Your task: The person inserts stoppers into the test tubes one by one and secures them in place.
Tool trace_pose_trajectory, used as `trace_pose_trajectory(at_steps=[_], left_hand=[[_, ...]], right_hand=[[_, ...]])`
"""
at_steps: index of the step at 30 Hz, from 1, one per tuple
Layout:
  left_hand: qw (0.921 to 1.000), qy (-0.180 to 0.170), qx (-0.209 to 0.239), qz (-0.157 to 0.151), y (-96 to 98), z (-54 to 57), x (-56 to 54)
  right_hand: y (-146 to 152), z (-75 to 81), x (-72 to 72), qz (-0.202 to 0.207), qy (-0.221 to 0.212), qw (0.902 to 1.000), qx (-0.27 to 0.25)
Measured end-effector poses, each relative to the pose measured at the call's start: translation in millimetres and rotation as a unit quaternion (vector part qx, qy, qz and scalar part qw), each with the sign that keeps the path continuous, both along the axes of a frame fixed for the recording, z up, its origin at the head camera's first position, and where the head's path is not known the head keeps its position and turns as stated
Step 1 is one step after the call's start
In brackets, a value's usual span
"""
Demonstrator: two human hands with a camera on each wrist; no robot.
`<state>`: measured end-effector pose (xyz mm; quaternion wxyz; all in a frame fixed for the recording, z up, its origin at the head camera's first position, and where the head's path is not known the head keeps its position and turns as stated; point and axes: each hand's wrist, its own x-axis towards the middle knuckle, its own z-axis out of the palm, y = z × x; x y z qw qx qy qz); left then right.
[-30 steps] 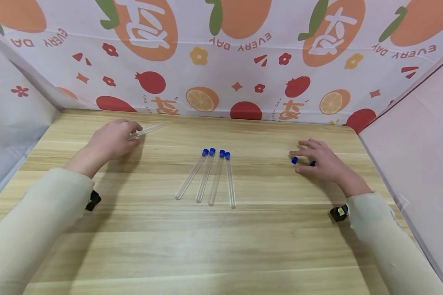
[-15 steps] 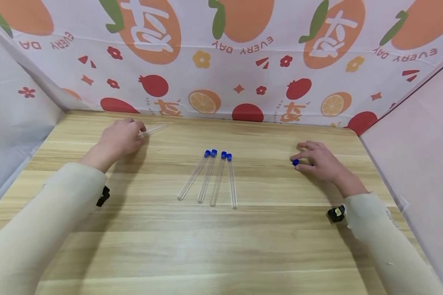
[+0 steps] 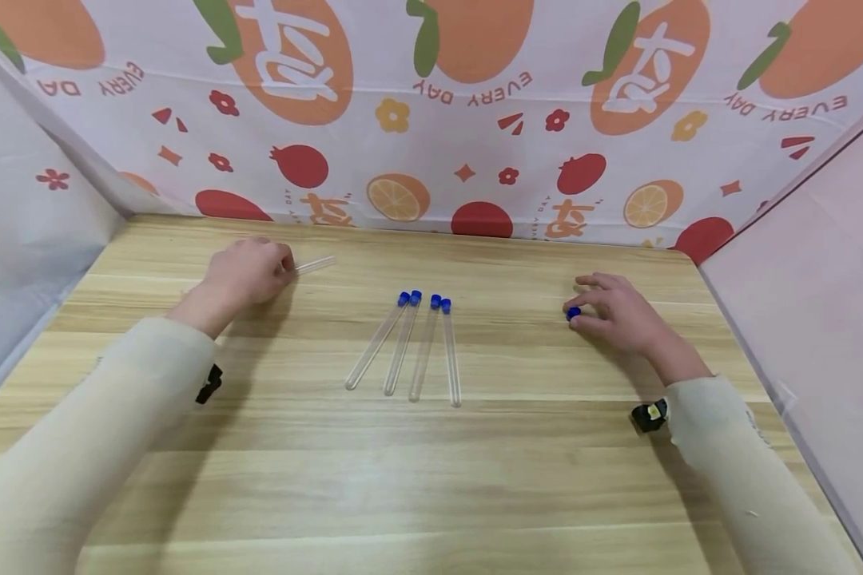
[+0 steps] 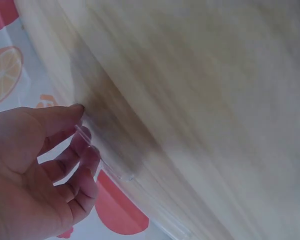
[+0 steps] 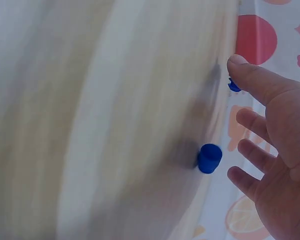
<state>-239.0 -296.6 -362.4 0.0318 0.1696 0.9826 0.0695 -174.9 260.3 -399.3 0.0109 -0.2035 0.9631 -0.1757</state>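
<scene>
At the back left, my left hand (image 3: 248,271) pinches a clear test tube (image 3: 318,264), which sticks out rightward past the fingers. The left wrist view shows the tube (image 4: 107,161) by the fingertips, and a second clear tube (image 4: 165,220) lying on the table beyond. On the right side, my right hand (image 3: 614,311) pinches a small blue cap (image 3: 573,314) between thumb and forefinger. Most of that cap (image 5: 234,85) is hidden behind the thumb in the right wrist view. Another blue cap (image 5: 210,158) stands on the table below the other fingers, which are spread.
Several test tubes with blue caps (image 3: 417,347) lie fanned out in the middle of the wooden table (image 3: 431,479). A fruit-print cloth (image 3: 431,120) hangs along the table's back edge. Pale cloth walls (image 3: 813,239) stand on both sides.
My left hand has shifted a little to the right with the test tube. My right hand's thumb and forefinger have closed on the blue cap. The capped tubes lie as before.
</scene>
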Motion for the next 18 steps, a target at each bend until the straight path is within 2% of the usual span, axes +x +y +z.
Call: trace_pose_trajectory(at_steps=[5, 9, 14, 18], left_hand=[[1.0000, -0.004, 0.004, -0.002, 4.1, 4.0, 3.6], [0.9997, 0.001, 0.024, -0.004, 11.6, 6.2, 7.5], [0.9972, -0.008, 0.073, -0.010, 25.8, 11.0, 16.6], [0.9910, -0.022, 0.132, -0.013, 36.3, 13.6, 26.2]], right_hand=[[-5, 3.6, -2.7, -0.019, 0.007, 0.9996, -0.018], [-12, 5.2, -5.3, -0.023, 0.022, 0.9987, -0.040], [-28, 8.7, -6.9, -0.024, 0.053, 0.9946, -0.086], [-43, 10.2, -8.5, -0.031, 0.057, 0.9895, -0.129]])
